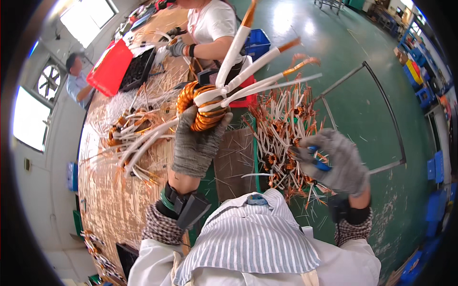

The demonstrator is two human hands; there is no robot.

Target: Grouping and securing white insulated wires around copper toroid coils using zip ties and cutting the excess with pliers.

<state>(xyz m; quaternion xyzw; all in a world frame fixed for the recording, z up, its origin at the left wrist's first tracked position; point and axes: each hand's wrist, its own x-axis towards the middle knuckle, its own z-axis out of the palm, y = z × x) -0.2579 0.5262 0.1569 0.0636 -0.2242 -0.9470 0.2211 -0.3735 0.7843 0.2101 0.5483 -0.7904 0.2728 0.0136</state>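
My left hand, in a grey knit glove, grips a ring-shaped copper coil from below. White sleeved leads fan out from the coil up and to the right, with bare copper-coloured ends. Apart from it, at the right, my gloved right hand is closed around a small tool with blue handles. The tool's working end is hard to make out against the wires behind it. Beneath and beside that hand lies a heap of similar coils with white leads and copper ends.
A worn wooden workbench runs along the left, bearing more coils and wire scraps. Farther up are a red bin, a black tray and a gloved co-worker. A blue crate stands behind. A metal frame lies right.
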